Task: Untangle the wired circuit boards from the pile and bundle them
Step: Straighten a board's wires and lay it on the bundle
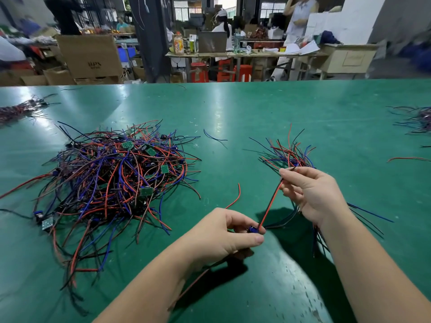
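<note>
Red/black wire pair [270, 205] is pulled taut between the two hands, long axis running diagonally from low-left near the body up-right and away. Low end is at the left hand [224, 234], whose fingers [253, 240] pinch a small blue component at the wire's root; whether a board sits behind it is hidden by the hand. High end is at the right hand [310, 194], thumb and forefinger pressed together on the wire tips, while the other fingers clamp the gathered bundle [289, 155], which fans out beyond the hand and trails below the wrist. So the free piece already lies along the bundle's axis and the right hand is the nearer one to take it in; my read: the left needs to bring the component end toward the right palm so the piece lies in with the rest. The pile [116, 178] of red, blue and black wires with small green boards sits on the green surface [233, 117] well left of both hands, looks mostly unsorted. Risk: loose strands snagging mid-transfer.
</note>
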### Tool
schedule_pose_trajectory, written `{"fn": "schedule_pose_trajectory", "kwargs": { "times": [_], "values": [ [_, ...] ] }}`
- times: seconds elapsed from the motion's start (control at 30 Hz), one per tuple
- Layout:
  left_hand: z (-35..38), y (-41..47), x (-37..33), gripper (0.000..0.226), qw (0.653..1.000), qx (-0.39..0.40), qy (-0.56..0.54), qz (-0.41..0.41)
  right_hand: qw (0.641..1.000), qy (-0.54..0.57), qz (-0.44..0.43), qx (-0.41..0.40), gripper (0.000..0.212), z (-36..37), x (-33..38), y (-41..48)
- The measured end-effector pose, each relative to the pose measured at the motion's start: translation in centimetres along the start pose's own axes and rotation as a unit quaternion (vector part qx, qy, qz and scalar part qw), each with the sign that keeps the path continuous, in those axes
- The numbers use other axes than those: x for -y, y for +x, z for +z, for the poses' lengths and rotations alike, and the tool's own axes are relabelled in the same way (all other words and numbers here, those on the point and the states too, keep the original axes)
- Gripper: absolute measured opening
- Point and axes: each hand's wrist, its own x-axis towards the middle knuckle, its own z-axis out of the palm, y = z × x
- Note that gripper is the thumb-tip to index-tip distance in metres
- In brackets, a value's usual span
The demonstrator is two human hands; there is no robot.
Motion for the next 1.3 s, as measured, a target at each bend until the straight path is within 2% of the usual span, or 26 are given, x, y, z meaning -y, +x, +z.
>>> {"fn": "schedule_pose_trajectory", "kwargs": {
  "times": [0.2, 0.27, 0.33, 0.4, 0.43, 0.53, 0.6, 0.67, 0.77, 0.9, 0.97, 1.03, 1.07, 1.13, 1.17, 1.23, 1.3],
  "values": [
    [-0.4, 0.0, -0.1, 0.006, 0.999, -0.006, 0.033, 0.028, 0.999, 0.042, -0.004, -0.032, 0.025, -0.1, -0.4, 0.5],
    [-0.5, 0.0, -0.1, 0.01, 0.999, -0.012, 0.013, 0.043, 0.996, 0.076, 0.03, -0.023, 0.033, -0.2, -0.3, 0.8],
    [-0.5, 0.1, -0.3, 0.017, 0.996, -0.036, -0.046, 0.07, 0.994, 0.078, 0.077, 0.004, 0.03, -0.2, -0.4, 0.9],
    [-0.7, 0.3, -0.6, 0.02, 0.979, -0.072, -0.159, 0.108, 0.993, 0.023, 0.107, 0.048, 0.013, 0.0, -0.8, 0.6],
    [-0.8, 0.4, -0.7, 0.025, 0.964, -0.084, -0.219, 0.126, 0.99, -0.019, 0.115, 0.083, 0.011, 0.2, -1.1, 0.3],
    [-1.2, 0.5, -1.1, 0.038, 0.91, -0.12, -0.361, 0.165, 0.957, -0.136, 0.128, 0.222, 0.024, 0.8, -2.1, -1.1],
    [-1.2, 0.5, -1.3, 0.035, 0.885, -0.167, -0.394, 0.184, 0.932, -0.154, 0.123, 0.305, 0.026, 1.6, -2.5, -2.3],
    [-1.0, 0.6, -1.2, 0.043, 0.889, -0.245, -0.328, 0.204, 0.932, -0.093, 0.104, 0.334, 0.026, 2.6, -2.9, -3.0],
    [-0.3, 0.9, -0.6, 0.042, 0.904, -0.322, -0.151, 0.238, 0.957, 0.035, 0.094, 0.274, 0.011, 3.8, -3.2, -3.4],
    [0.4, 1.0, 0.6, 0.041, 0.921, -0.295, -0.043, 0.249, 0.97, 0.091, 0.121, 0.188, 0.018, 4.3, -3.3, -3.2],
    [0.8, 0.9, 0.6, 0.023, 0.933, -0.254, -0.009, 0.254, 0.973, 0.102, 0.124, 0.168, 0.019, 4.0, -2.9, -3.0],
    [1.1, 0.9, 0.6, 0.027, 0.939, -0.238, -0.003, 0.246, 0.974, 0.096, 0.127, 0.162, 0.02, 3.5, -2.4, -2.7],
    [1.1, 0.9, 0.5, 0.029, 0.942, -0.243, -0.029, 0.227, 0.975, 0.083, 0.125, 0.166, 0.022, 3.2, -2.1, -2.6],
    [1.0, 1.0, 0.1, 0.013, 0.945, -0.236, -0.13, 0.185, 0.978, 0.042, 0.108, 0.175, 0.025, 2.8, -1.9, -2.4],
    [0.9, 1.0, 0.1, 0.021, 0.944, -0.237, -0.157, 0.166, 0.98, 0.022, 0.094, 0.174, 0.025, 2.8, -2.0, -2.4],
    [0.7, 1.2, 0.3, 0.036, 0.949, -0.244, -0.15, 0.135, 0.982, -0.006, 0.077, 0.171, 0.024, 3.0, -2.4, -2.5],
    [0.7, 1.3, 0.5, 0.024, 0.953, -0.249, -0.135, 0.105, 0.981, -0.036, 0.07, 0.179, 0.021, 3.2, -2.9, -2.7]
  ]
}}
